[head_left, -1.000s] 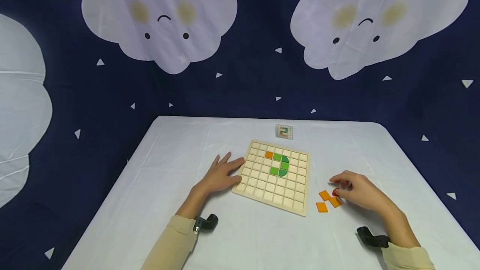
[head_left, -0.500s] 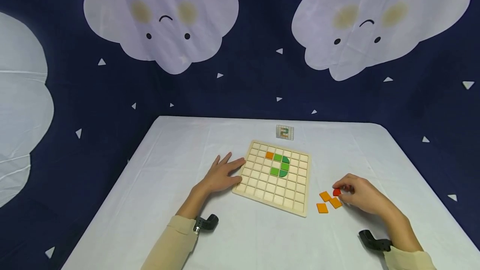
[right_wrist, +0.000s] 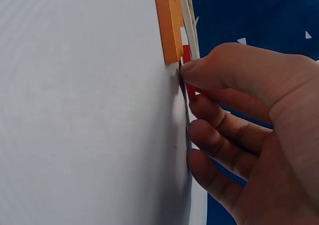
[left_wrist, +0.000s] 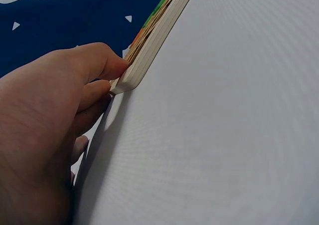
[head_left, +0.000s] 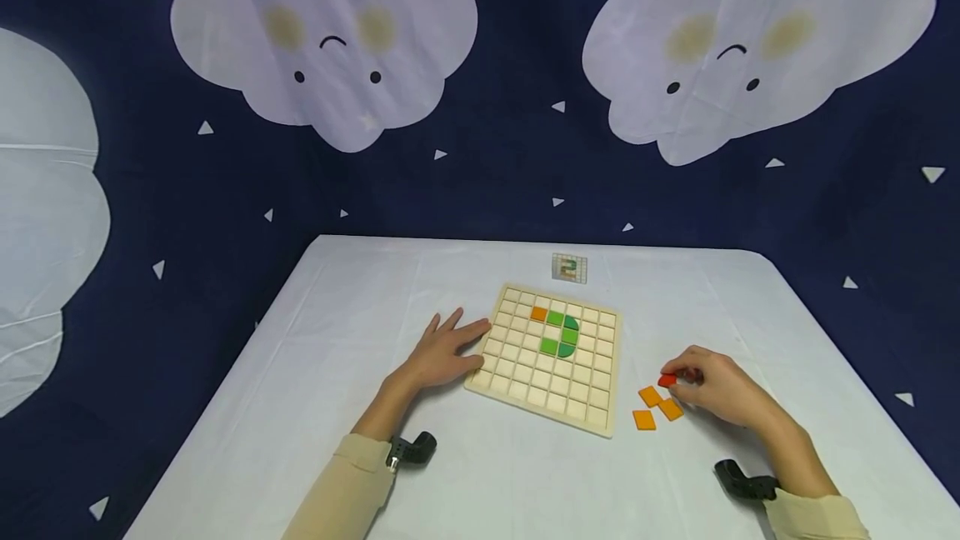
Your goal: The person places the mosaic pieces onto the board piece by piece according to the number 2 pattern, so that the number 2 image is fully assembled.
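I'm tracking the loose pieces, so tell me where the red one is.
In the head view, the red piece is right of the grid board, pinched in the right hand, just beyond the three loose orange squares.

The person wears a plain beige fabric left sleeve (head_left: 343, 482) and a matching beige right sleeve (head_left: 816, 517) behind the bare left hand (head_left: 441, 355) and bare right hand (head_left: 714, 386), plus a bent black left wrist device (head_left: 416, 449) with a small silvery fitting (head_left: 392, 462) and a similarly bent black right wrist device (head_left: 738, 481).
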The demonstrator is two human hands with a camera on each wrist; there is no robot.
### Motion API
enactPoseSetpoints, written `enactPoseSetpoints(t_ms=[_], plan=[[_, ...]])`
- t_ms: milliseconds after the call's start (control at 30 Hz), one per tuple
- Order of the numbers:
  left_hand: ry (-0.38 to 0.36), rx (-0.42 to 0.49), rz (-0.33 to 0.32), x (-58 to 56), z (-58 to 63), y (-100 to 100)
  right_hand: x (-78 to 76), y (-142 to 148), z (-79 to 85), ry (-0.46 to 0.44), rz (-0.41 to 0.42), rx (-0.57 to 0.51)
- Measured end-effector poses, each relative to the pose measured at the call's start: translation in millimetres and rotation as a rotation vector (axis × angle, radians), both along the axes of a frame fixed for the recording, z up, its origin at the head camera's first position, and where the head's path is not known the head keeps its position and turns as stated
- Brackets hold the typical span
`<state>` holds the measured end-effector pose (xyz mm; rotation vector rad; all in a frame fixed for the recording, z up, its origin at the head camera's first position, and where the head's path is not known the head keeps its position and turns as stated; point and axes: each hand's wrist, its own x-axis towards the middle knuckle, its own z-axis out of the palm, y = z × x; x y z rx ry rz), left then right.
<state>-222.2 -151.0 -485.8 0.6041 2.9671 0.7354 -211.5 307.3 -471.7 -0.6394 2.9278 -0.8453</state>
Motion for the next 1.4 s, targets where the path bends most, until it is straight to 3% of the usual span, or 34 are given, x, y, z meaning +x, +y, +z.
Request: enactPoseSetpoints(t_ms=[300,1200,1400], plan=[[0.021,0.009,0.001,0.0,0.1,-1,-4.2,-10,2.1,0.068,0.024,-0.045],[0.01,0.017,-0.004,0.1,1.8,1,-13.5,-40,0.8,-0.007,0.032,-0.065],[0.012,0.01,-0.005,1.3,2.5,1,-15.5,-47,2.9,0.012,0.043,-0.058]])
